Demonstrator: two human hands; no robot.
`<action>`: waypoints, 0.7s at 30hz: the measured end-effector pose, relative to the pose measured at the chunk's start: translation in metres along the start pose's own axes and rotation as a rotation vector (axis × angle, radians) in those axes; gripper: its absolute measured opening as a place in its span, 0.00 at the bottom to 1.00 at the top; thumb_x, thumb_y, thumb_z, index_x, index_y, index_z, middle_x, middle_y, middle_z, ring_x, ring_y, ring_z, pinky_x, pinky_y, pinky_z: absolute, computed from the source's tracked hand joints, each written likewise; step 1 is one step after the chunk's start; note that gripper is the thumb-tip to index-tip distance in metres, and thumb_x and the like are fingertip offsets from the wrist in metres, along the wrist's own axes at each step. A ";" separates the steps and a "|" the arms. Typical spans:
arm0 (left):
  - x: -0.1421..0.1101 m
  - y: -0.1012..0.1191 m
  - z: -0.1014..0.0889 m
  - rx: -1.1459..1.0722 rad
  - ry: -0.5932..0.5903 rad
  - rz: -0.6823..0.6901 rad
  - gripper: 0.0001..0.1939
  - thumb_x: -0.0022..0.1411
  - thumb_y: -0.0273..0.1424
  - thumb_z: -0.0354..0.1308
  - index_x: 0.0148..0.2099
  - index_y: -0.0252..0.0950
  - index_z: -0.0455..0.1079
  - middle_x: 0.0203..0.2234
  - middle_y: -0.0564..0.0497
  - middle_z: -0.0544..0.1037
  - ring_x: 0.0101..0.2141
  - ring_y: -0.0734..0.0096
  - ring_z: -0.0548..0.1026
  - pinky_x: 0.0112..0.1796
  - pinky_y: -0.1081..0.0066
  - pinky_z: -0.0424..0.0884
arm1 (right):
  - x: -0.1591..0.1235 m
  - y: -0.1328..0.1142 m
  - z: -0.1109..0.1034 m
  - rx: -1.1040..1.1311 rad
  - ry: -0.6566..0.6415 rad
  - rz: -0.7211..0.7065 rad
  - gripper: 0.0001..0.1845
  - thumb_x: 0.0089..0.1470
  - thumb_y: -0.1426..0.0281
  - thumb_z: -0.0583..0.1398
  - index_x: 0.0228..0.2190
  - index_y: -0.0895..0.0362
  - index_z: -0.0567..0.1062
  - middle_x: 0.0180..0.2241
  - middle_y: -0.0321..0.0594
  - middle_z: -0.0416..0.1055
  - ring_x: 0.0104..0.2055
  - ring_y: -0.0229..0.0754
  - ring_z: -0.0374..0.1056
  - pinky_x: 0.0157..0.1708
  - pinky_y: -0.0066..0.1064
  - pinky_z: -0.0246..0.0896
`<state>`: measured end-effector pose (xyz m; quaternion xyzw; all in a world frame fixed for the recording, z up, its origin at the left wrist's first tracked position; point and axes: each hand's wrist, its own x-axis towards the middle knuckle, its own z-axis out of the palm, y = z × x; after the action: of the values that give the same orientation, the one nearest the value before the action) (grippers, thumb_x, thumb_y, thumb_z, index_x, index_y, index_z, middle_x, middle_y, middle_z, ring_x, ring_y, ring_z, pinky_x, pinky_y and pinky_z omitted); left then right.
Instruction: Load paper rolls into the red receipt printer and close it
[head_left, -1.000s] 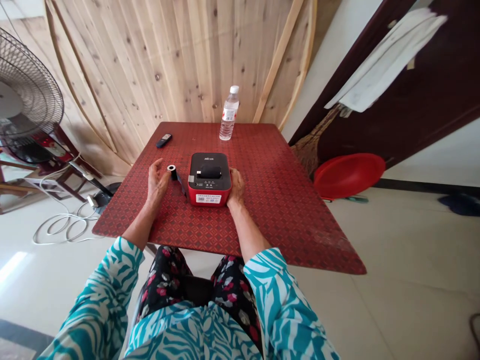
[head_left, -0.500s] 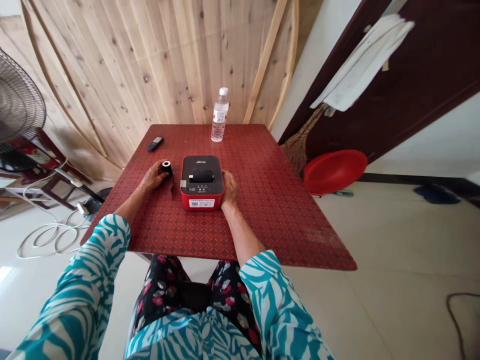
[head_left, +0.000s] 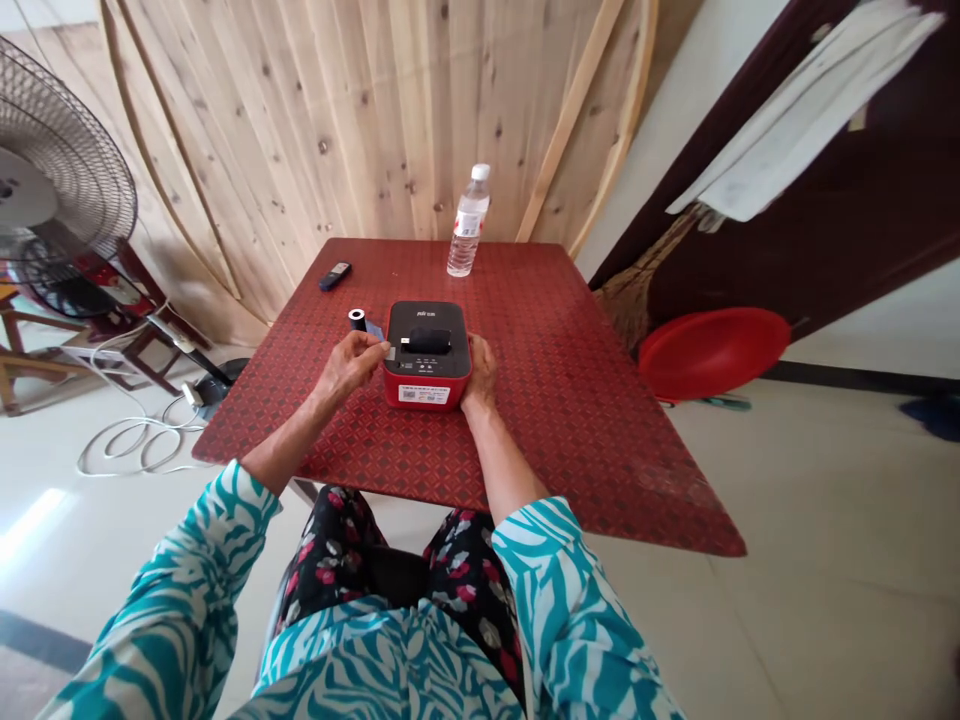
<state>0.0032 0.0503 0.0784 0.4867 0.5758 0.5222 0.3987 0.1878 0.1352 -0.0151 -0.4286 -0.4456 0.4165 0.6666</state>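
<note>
A red and black box-shaped printer rests on the table, with a black oblong piece lying across its top and a white label on its front. My right hand grips its right side, most fingers hidden behind it. At the left side, the bent fingers of my left hand pinch at the printer's grey corner tab. Just beyond my left hand stands a small black roll with a white core, and a loose bluish strip beside it reaches toward the printer.
A part-filled water bottle stands at the back of the patterned red table. A dark phone-like handset lies back left. Left of the table are a fan and loose cable; on the right, a red basin and a broom.
My left hand has let go of the black roll, leaving it upright on the table, and moved right to the printer's corner. My right hand stays on the printer. The view has shifted slightly.
</note>
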 end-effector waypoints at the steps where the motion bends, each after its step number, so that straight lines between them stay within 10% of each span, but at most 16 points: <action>1: 0.002 0.001 0.002 -0.019 -0.005 -0.024 0.15 0.51 0.39 0.66 0.31 0.37 0.65 0.14 0.59 0.66 0.13 0.80 0.60 0.15 0.76 0.53 | 0.000 0.000 0.000 0.001 0.013 0.021 0.20 0.56 0.56 0.52 0.35 0.55 0.78 0.36 0.37 0.77 0.40 0.40 0.69 0.42 0.34 0.62; 9: 0.008 -0.005 0.002 -0.334 -0.168 -0.258 0.16 0.48 0.36 0.67 0.23 0.36 0.61 0.13 0.59 0.64 0.12 0.84 0.59 0.14 0.79 0.53 | -0.003 -0.007 0.001 -0.012 0.041 0.077 0.20 0.55 0.55 0.52 0.35 0.54 0.78 0.36 0.36 0.77 0.40 0.40 0.70 0.44 0.34 0.61; 21: 0.010 -0.014 0.003 -0.477 -0.183 -0.252 0.18 0.44 0.31 0.70 0.31 0.36 0.62 0.15 0.60 0.70 0.11 0.80 0.66 0.14 0.80 0.61 | -0.006 -0.011 0.002 0.055 0.064 0.116 0.20 0.52 0.54 0.55 0.33 0.55 0.77 0.33 0.34 0.75 0.37 0.38 0.67 0.39 0.31 0.60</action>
<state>0.0020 0.0607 0.0641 0.3488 0.4542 0.5429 0.6142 0.1862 0.1267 -0.0055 -0.4483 -0.3870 0.4524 0.6668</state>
